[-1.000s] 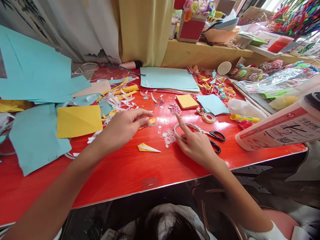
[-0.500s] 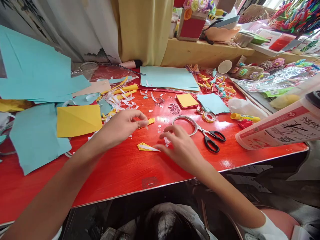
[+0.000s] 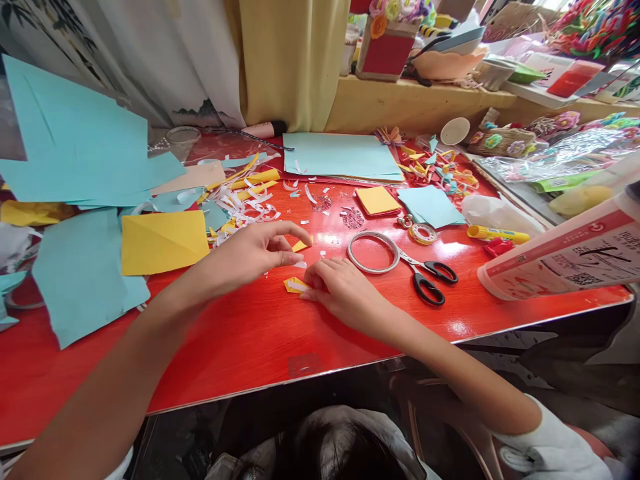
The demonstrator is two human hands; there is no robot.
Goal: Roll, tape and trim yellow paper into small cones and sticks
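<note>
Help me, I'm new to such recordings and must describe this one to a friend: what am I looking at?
There is no machine here, only a person's two bare hands. The view comes from one head-worn camera, looking forward and down. On the red table lie blue sheets, white paper shreds, scissors and a silvery ring. The right hand seems to pinch one end of a folded yellow paper. The left hand is curled beside a pale scrap; whether it holds that, I cannot tell.
</note>
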